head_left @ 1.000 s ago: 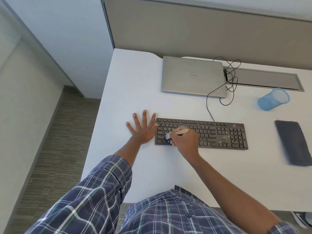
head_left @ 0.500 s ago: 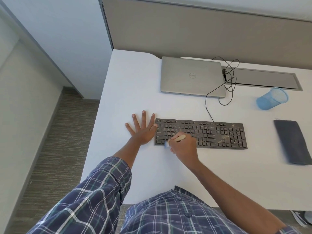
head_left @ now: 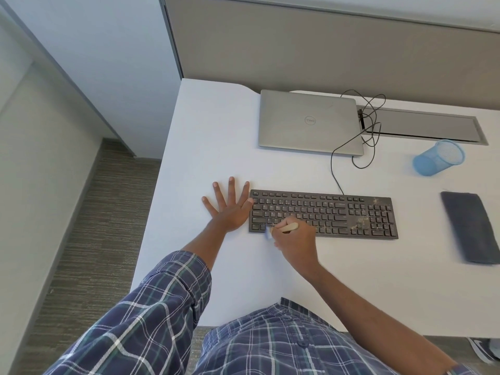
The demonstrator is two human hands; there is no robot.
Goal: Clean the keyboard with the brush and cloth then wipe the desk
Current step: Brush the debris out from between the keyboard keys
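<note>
Right hand (head_left: 295,240), grip closed round brush (head_left: 290,227), has swept from mid rows to near-left edge of keyboard (head_left: 324,209). Left hand (head_left: 230,212) stays flat, fingers spread, thumb against keyboard end. Crumbs (head_left: 362,219) on right keys not yet brushed.

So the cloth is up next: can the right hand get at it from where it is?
Probably yes. The cloth lies flat on the desk right of the keyboard, with bare desk between it and the right hand, though that hand grips the brush.
</note>
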